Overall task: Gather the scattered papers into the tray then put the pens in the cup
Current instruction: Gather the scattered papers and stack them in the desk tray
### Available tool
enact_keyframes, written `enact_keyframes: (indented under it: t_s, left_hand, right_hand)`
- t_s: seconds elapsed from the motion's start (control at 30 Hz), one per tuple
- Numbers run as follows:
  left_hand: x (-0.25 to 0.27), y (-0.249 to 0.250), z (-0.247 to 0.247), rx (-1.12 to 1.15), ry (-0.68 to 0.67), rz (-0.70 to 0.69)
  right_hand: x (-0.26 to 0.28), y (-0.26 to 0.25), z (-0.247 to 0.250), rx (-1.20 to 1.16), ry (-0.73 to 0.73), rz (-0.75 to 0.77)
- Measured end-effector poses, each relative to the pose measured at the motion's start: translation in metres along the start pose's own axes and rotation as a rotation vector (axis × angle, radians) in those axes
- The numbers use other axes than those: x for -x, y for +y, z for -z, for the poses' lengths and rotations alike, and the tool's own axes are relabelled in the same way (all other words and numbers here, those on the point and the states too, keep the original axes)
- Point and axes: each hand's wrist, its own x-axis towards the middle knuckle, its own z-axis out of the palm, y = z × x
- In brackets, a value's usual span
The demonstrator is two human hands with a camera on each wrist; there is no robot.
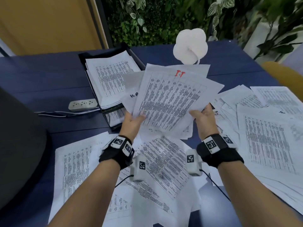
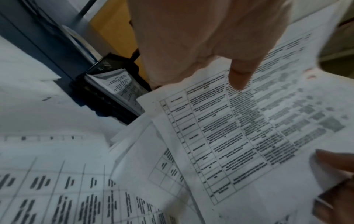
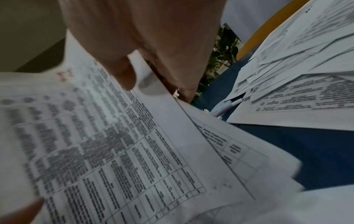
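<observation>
Both our forearms reach forward; our left hand (image 1: 133, 119) and right hand (image 1: 204, 115) clasp a fanned sheaf of white printed papers (image 1: 168, 99), fingers curled under it, above the blue tabletop (image 1: 49, 76). Gathering is under way; next, we judge, squaring it into the black tray (image 1: 106, 54).

Across the top of my head view I see a wall of green foliage (image 1: 164, 18), with a tan panel (image 1: 49, 22) at upper left. The dark blue counter (image 1: 41, 76) fills the middle, and a dark chair back (image 1: 19, 145) sits at left.

print on papers (image 1: 168, 102): blurred | pen (image 3: 232, 104): mostly under sheets
</observation>
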Motion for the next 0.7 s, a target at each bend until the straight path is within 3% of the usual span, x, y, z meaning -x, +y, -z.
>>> enact_keyframes:
  t_s: [0.23, 0.4, 0.53, 0.7]
  left_hand:
    - [0.004, 0.012, -0.004, -0.037, 0.069, -0.067]
    - [0.004, 0.029, 0.003, -0.010, 0.089, -0.154]
    - [0.003, 0.033, 0.010, 0.015, 0.112, -0.155]
    - [0.001, 0.034, 0.010, 0.084, 0.048, -0.146]
  right_hand:
    - [-0.003, 0.000, -0.003, 0.065, 0.030, 0.096]
    - [-0.011, 0.001, 0.007, 0.001, 0.098, 0.081]
    - [-0.011, -0.004, 0.008, -0.040, 0.031, 0.045]
    - [-0.013, -0.005, 0.001, 0.002, -0.060, 0.020]
